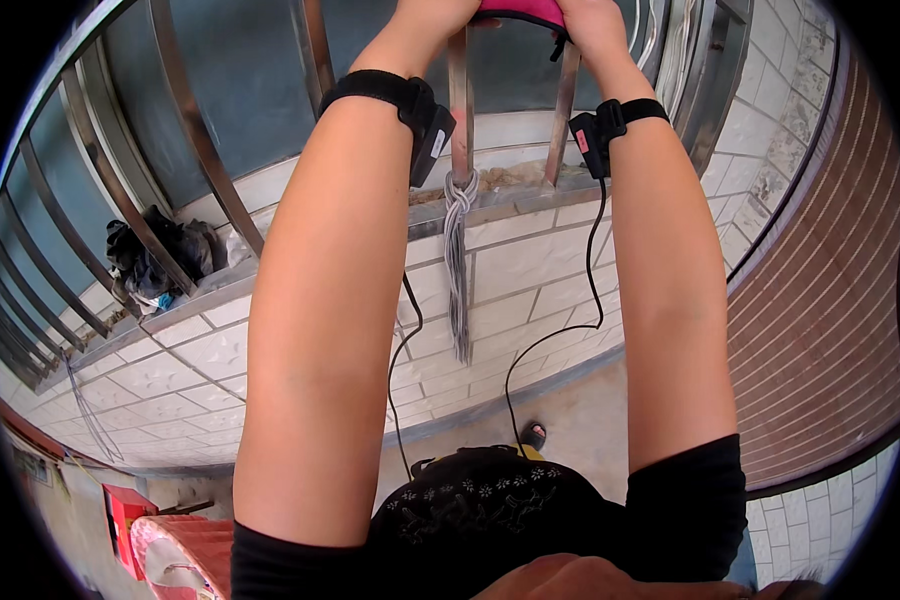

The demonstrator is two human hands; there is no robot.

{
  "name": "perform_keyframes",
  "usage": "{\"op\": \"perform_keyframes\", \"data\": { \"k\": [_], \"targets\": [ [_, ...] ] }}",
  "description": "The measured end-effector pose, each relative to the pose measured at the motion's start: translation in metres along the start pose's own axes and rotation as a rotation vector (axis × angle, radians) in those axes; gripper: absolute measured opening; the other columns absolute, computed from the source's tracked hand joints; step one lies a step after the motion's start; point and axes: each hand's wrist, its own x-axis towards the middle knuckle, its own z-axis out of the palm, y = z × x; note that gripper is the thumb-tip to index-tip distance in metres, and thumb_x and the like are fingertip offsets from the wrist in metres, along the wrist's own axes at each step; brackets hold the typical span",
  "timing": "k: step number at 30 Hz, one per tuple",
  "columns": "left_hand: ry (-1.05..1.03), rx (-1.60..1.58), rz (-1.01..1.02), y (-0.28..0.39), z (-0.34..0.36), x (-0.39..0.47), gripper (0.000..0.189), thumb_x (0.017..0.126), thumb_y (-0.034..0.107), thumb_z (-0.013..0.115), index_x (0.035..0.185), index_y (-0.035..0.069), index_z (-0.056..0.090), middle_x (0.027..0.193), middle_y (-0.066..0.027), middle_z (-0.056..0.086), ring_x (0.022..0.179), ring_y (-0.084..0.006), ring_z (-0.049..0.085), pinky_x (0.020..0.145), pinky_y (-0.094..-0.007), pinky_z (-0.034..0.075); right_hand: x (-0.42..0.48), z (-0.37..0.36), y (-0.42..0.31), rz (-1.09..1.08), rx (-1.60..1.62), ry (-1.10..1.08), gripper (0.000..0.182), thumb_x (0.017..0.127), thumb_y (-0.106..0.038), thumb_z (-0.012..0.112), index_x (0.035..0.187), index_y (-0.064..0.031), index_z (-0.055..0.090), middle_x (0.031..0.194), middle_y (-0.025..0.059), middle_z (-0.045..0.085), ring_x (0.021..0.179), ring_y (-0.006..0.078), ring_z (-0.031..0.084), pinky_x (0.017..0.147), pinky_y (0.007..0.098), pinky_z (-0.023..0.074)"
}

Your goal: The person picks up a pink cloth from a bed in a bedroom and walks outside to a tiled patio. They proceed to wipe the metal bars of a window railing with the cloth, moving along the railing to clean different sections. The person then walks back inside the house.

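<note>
At the top edge of the view, my left hand and my right hand hold a bright pink fabric item between them. It has black edging, and a small black tab hangs from its right side. Most of the item and most of my fingers are cut off by the frame. Both hands are raised in front of metal window bars. Just below, a bundle of grey cords is knotted around one bar and hangs down the wall.
Black devices strapped to my wrists trail thin cables down to my waist. Dark crumpled bags lie behind the bars on the sill at left. A ribbed brown curtain hangs at right. A red box stands at lower left beside a pink padded item.
</note>
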Motion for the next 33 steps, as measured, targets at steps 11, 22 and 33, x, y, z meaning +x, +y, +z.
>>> {"op": "perform_keyframes", "data": {
  "k": [11, 22, 33],
  "targets": [
    [-0.059, -0.324, -0.386, 0.026, -0.001, -0.006, 0.029, 0.094, 0.024, 0.062, 0.105, -0.003, 0.064, 0.078, -0.0134, 0.067, 0.057, -0.0222, 0.065, 0.045, -0.0327, 0.052, -0.001, 0.0, -0.007, 0.05, -0.057, -0.019, 0.044, 0.087, -0.036, 0.073, 0.11, 0.0012, 0.069, 0.098, 0.0144, 0.073, 0.088, 0.0202, 0.068, 0.079, 0.031, 0.0516],
    [-0.039, -0.249, -0.332, 0.02, 0.003, -0.006, 0.031, 0.093, 0.025, 0.064, 0.104, -0.004, 0.066, 0.078, -0.0153, 0.068, 0.061, -0.0238, 0.067, 0.05, -0.0334, 0.053, 0.0, -0.002, 0.001, -0.02, -0.053, 0.023, 0.044, 0.086, -0.035, 0.074, 0.11, 0.0012, 0.068, 0.098, 0.0146, 0.073, 0.089, 0.0209, 0.068, 0.08, 0.0316, 0.0517],
    [-0.023, -0.234, -0.281, 0.016, -0.001, -0.01, 0.032, 0.092, 0.025, 0.066, 0.106, -0.004, 0.065, 0.081, -0.017, 0.069, 0.065, -0.0256, 0.069, 0.05, -0.0342, 0.054, 0.0, 0.003, 0.0, -0.028, -0.056, 0.018, 0.044, 0.085, -0.035, 0.076, 0.108, 0.002, 0.068, 0.096, 0.0144, 0.073, 0.088, 0.0201, 0.068, 0.079, 0.0313, 0.0518]
  ]
}}
